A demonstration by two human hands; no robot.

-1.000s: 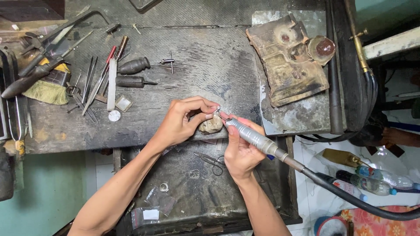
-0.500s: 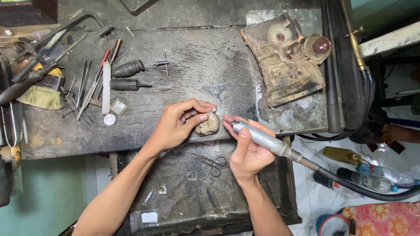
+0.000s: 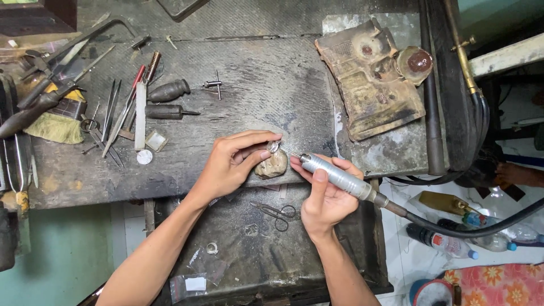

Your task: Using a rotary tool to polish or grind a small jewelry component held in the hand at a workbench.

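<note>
Your left hand [image 3: 229, 167] pinches what seems a small ring [image 3: 274, 147]; your right hand [image 3: 326, 198], gripping the rotary handpiece [image 3: 334, 174], has brought its tip closer.

Brushed matt metal handpiece [image 3: 340, 177] with glossy black rubber hose [image 3: 470, 229], small shiny metal ring [image 3: 273, 147], rough tan stone-like block [image 3: 272, 165], worn grimy dark wooden counter [image 3: 255, 85], rusty corroded metal casting [image 3: 371, 85]

Bare bench [image 3: 255, 107] centre; tools [image 3: 122, 113] left.
</note>
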